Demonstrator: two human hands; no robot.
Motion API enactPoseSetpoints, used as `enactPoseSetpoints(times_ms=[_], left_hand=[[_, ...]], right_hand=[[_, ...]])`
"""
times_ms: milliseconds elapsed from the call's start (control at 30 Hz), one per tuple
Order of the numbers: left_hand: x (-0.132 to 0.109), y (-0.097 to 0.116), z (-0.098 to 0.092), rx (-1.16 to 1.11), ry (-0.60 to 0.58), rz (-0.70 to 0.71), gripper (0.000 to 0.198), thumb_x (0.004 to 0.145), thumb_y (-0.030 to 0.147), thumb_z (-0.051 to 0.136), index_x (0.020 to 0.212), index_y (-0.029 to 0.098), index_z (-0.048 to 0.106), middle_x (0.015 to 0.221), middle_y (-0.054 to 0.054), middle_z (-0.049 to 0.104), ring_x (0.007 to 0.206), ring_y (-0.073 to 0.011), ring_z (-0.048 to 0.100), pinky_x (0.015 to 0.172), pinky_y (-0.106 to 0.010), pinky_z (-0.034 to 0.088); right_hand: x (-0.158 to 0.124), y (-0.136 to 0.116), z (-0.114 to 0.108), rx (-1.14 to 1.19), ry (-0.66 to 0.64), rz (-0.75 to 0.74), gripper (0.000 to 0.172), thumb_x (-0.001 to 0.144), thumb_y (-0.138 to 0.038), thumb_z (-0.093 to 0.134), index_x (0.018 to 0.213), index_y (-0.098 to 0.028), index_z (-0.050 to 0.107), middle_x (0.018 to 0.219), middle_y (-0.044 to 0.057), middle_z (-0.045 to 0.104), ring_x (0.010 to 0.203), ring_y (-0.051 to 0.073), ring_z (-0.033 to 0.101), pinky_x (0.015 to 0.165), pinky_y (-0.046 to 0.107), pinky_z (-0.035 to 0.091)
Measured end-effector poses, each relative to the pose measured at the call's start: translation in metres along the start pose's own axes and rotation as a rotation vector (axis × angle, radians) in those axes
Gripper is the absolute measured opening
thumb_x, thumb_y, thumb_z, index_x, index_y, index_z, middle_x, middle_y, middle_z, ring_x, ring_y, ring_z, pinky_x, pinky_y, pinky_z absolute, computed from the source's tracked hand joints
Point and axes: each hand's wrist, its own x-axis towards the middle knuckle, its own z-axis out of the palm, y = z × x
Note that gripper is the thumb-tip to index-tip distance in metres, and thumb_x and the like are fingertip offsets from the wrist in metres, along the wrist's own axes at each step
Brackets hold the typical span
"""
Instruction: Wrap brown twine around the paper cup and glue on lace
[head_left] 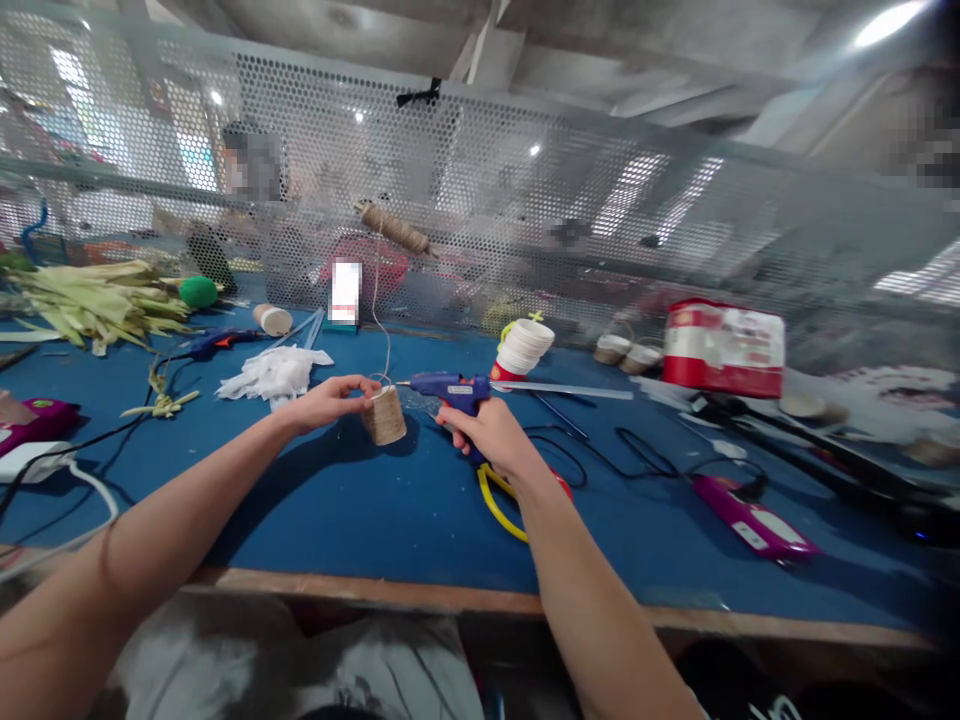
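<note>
My left hand (335,401) is closed on a small cup wrapped in brown twine (387,418), tilted a little above the blue table. From its top a strand of twine runs up to a twine spool (395,228) mounted at the mesh panel. In my right hand (484,430) is a blue hot glue gun (448,388), its fingers wrapped round the handle. The gun's nozzle points left and is close to the cup's upper rim; whether it touches I cannot tell. A long clear glue stick (574,390) sticks out of its back end.
Yellow-handled scissors (498,508) lie below my right hand. Stacked white cups (525,348) stand behind it. Crumpled white plastic (274,374), another glue gun (219,344) and corn husks (101,300) are on the left. A purple power strip (752,518) and red-white package (724,348) lie right.
</note>
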Motion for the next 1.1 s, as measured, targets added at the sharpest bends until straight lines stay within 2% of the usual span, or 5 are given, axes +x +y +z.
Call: enactPoseSetpoints(times_ms=[333, 500, 833, 1100], left_hand=[[0.0, 0.002, 0.0, -0.004, -0.001, -0.001, 0.019, 0.071, 0.032, 0.057, 0.074, 0.014, 0.049, 0.118, -0.011, 0.051, 0.114, -0.0226, 0.042, 0.095, -0.038, 0.03], [0.0, 0.003, 0.002, -0.021, 0.004, -0.011, 0.018, 0.072, 0.031, 0.056, 0.073, 0.014, 0.049, 0.119, -0.011, 0.05, 0.115, -0.0218, 0.042, 0.094, -0.036, 0.03], [-0.001, 0.006, 0.007, -0.03, 0.04, -0.025, 0.019, 0.071, 0.031, 0.057, 0.072, 0.014, 0.048, 0.119, -0.012, 0.05, 0.114, -0.0231, 0.043, 0.093, -0.036, 0.032], [-0.002, 0.008, 0.007, -0.048, 0.013, -0.033, 0.017, 0.073, 0.029, 0.055, 0.073, 0.014, 0.047, 0.123, -0.014, 0.047, 0.115, -0.0225, 0.042, 0.093, -0.037, 0.032]], right_hand=[[-0.004, 0.0, -0.005, -0.037, -0.01, -0.016, 0.022, 0.072, -0.032, 0.053, 0.067, -0.011, 0.059, 0.041, -0.001, 0.049, 0.036, 0.007, 0.044, 0.038, 0.018, 0.036], [-0.007, -0.003, -0.001, -0.032, -0.034, -0.018, 0.018, 0.071, -0.029, 0.053, 0.066, -0.012, 0.056, 0.04, -0.002, 0.048, 0.035, 0.007, 0.043, 0.037, 0.018, 0.036], [-0.007, 0.0, 0.003, -0.049, -0.016, -0.05, 0.019, 0.072, -0.03, 0.052, 0.065, -0.013, 0.057, 0.045, 0.0, 0.054, 0.035, 0.007, 0.045, 0.035, 0.018, 0.037], [-0.008, -0.005, 0.006, -0.123, -0.002, -0.042, 0.018, 0.072, -0.027, 0.051, 0.062, -0.012, 0.056, 0.039, -0.002, 0.049, 0.033, 0.007, 0.044, 0.036, 0.017, 0.039]])
